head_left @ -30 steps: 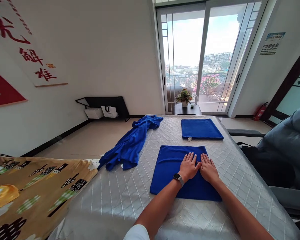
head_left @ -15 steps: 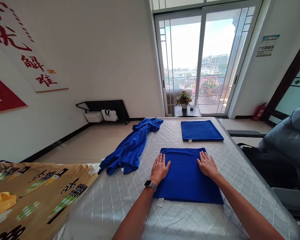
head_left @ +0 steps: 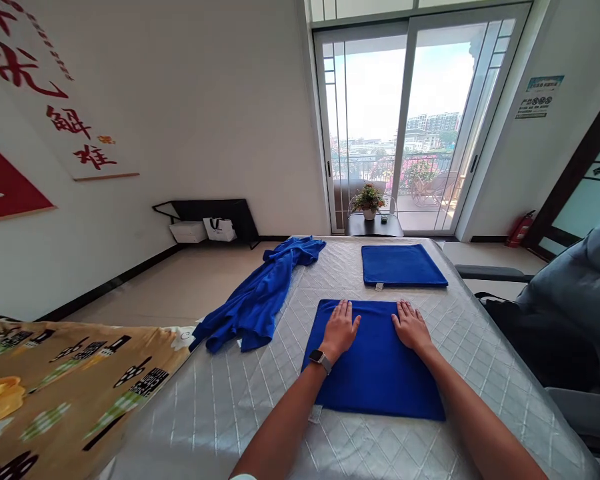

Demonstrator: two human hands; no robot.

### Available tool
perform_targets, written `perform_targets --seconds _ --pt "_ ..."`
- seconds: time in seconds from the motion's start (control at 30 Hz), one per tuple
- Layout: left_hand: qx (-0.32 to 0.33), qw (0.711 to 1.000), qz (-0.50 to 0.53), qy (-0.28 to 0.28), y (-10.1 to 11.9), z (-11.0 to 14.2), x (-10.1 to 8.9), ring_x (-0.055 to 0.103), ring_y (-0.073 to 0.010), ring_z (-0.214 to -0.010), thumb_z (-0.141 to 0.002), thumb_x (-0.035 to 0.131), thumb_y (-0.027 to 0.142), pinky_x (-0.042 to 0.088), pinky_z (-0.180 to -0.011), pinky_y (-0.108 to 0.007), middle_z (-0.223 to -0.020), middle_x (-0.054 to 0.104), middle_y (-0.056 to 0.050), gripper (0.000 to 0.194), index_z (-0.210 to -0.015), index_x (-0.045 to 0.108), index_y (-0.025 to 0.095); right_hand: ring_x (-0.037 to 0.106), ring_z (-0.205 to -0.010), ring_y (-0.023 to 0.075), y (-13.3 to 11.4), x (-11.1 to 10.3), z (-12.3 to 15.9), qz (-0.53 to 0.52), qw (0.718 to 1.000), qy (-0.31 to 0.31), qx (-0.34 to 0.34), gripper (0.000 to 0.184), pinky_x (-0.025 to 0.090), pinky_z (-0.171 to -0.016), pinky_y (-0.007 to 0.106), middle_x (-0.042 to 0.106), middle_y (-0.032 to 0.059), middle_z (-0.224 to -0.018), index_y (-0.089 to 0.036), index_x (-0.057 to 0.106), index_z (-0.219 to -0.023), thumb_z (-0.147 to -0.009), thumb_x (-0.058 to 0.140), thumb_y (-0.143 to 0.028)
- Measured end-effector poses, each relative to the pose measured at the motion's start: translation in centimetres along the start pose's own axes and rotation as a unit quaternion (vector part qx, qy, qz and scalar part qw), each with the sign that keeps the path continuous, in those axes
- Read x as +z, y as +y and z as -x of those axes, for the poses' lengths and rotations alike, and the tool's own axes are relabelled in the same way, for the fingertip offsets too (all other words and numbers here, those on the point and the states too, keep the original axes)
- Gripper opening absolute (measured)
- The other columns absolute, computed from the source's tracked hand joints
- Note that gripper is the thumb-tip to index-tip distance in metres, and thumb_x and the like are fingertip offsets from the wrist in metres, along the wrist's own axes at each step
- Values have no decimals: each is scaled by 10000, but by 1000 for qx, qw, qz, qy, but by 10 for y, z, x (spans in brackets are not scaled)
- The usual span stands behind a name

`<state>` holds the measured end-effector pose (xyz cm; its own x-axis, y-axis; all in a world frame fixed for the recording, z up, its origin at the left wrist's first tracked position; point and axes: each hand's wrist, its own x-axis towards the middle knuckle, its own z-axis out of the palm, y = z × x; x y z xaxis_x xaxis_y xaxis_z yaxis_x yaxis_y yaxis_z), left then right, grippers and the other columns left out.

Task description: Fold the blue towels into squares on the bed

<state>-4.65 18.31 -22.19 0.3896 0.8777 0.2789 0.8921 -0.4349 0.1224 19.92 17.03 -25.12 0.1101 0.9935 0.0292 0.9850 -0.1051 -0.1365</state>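
Observation:
In front of me a folded blue cloth (head_left: 375, 373) lies flat as a rough rectangle, a small white label sticking out at its near left edge. My left hand (head_left: 341, 329), with a watch on the wrist, rests flat on its upper left part, fingers stretched away from me. Flat on the upper right part is my right hand (head_left: 412, 327), fingers also extended. Beyond them lies a second folded blue cloth (head_left: 403, 264) with a label at its near edge. A crumpled blue cloth (head_left: 260, 300) is heaped along the left side.
All the blue cloths lie on a silver quilted surface (head_left: 220, 407). A tan patterned blanket (head_left: 95, 380) adjoins it at the left. On the right stands a dark grey chair (head_left: 570, 300) close to the edge. A potted plant (head_left: 369, 199) stands beyond the far edge by the glass door.
My hands moved apart from the cloth's middle to its sides, smoothing it. Since then my left hand has slid a little inward and forward. The label at the near edge came into view.

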Motion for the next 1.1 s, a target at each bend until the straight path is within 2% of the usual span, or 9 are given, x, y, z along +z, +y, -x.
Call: perform_targets --seconds 0.1,0.17,0.23,0.33,0.57,0.7,0.83,0.97,1.1 --pt "117 992 53 -17 63 -22 19 365 -258 -1495 -1073 244 512 326 -1220 -435 -1583 440 -158 627 -1504 467 114 136 -1567 211 2 0 0 15 1000 2 -9 655 85 -1258 427 181 78 -1696 -102 229 -1622 -1041 203 -402" --pt "138 987 76 -34 91 -31 31 368 -252 -1494 -1072 240 528 320 -1222 -443 -1579 448 -153 631 -1504 471 130 124 -1569 202 5 1 1 25 999 -3 -21 639 90 -1257 415 160 76 -1699 -108 223 -1625 -1032 223 -347" --pt "124 987 88 -43 102 -35 40 360 -247 -1498 -1069 235 546 297 -1232 -450 -1581 445 -148 644 -1514 462 140 117 -1570 195 6 1 1 29 999 -5 -23 638 89 -1255 407 152 75 -1700 -116 217 -1628 -1030 230 -337" --pt "83 992 86 -40 83 -31 40 329 -253 -1513 -1053 234 592 255 -1247 -466 -1601 417 -132 668 -1525 459 175 140 -1566 202 4 1 0 21 1000 3 -9 653 90 -1255 410 186 82 -1694 -111 225 -1626 -1040 216 -401" --pt "-82 996 1 -31 -27 -11 13 286 -309 -1528 -1041 229 585 232 -1246 -503 -1620 386 -132 686 -1552 425 171 135 -1567 198 -1 -3 1 6 1000 4 5 662 76 -1256 424 190 72 -1694 -127 219 -1628 -1044 186 -436" --pt "-135 989 -26 -56 -67 -4 7 262 -286 -1538 -1041 229 560 214 -1252 -472 -1644 321 -159 715 -1583 334 106 129 -1567 196 -1 -2 1 15 1000 -3 7 663 74 -1256 433 175 59 -1698 -131 206 -1631 -1042 177 -435" --pt "-134 988 -20 -73 -79 -3 6 247 -270 -1544 -1036 208 575 206 -1253 -448 -1657 272 -174 754 -1591 292 71 121 -1569 217 -2 -4 1 28 1000 -5 7 667 35 -1255 479 178 61 -1698 -136 217 -1629 -1038 166 -440" --pt "-142 983 -25 -110 -80 -13 -2 289 -311 -1526 -1022 209 590 246 -1231 -487 -1637 311 -188 763 -1586 313 86 92 -1574 219 -3 -6 2 27 999 -18 13 673 31 -1255 473 161 68 -1703 -134 202 -1632 -1036 158 -444" --pt "-127 988 -40 -82 -52 -28 -10 324 -352 -1505 -1028 282 500 263 -1215 -524 -1588 413 -200 671 -1539 411 86 88 -1574 212 -3 -6 2 23 1000 -16 13 669 58 -1254 460 150 64 -1706 -141 194 -1635 -1037 163 -439"
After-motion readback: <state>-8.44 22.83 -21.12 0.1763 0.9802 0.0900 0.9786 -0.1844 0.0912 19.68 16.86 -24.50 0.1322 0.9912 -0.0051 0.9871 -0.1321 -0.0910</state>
